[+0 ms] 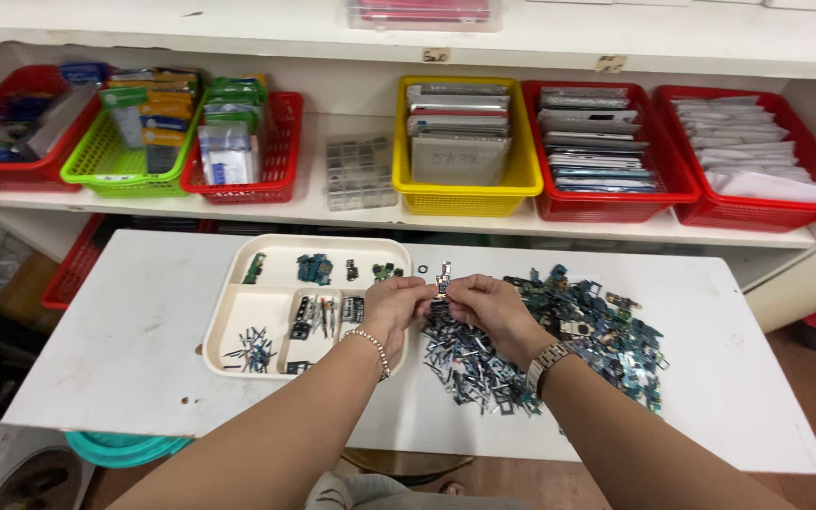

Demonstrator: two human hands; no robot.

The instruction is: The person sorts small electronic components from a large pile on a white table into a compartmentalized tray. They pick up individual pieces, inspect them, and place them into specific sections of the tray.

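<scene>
Small metal part (442,283) sits pinched between both hands' fingers — left hand (391,307), right hand (484,304) — best gripped by its edges, above the scrap pile (559,331).

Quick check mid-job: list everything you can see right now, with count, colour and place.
small metal part: one, silvery, pinched between both hands' fingertips above the table
pile of small electronic parts: one heap, dark blue and grey, table right of centre
sorting tray: one, cream, several compartments with a few small parts, table left of centre
small ring: one, black, on the table beside the tray
table: one, white
baskets: four red, one green, one yellow, on the shelf behind, holding packets and flat boxes
clear parts box: one, on the shelf
left hand: bead bracelet, on the part
right hand: wristwatch, on the part
</scene>
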